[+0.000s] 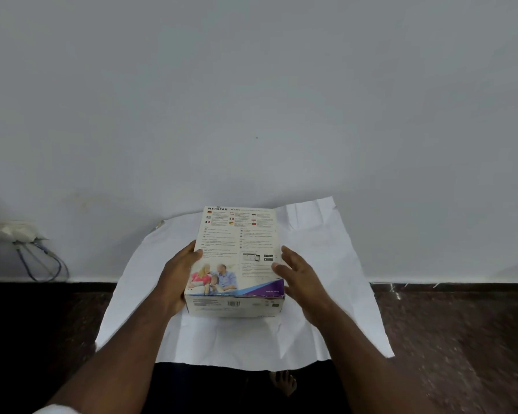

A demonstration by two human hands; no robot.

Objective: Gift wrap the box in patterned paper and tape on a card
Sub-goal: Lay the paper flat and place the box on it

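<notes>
The box (237,261) lies flat, printed side up, roughly in the middle of a sheet of paper (317,294) whose white side faces up, so any pattern cannot be seen. The sheet is spread on the dark floor (461,339) with its far edge curling up against the pale wall (251,85). The left hand (177,276) holds the box's left side, fingers wrapped along that edge with the thumb on top. The right hand (299,273) is at the right side, its fingers spread and relaxed, the thumb touching the edge; whether the palm presses the box I cannot tell. The step in hand looks like placing the box on the sheet, with wrapping itself not yet begun. To do it well, square the box with the sheet's edges and leave equal margins left and right, enough that the two sides can overlap on top. A wall socket with cables (39,258) sits far left, and a bare foot (283,382) shows below the sheet. No card or tape is in view.
</notes>
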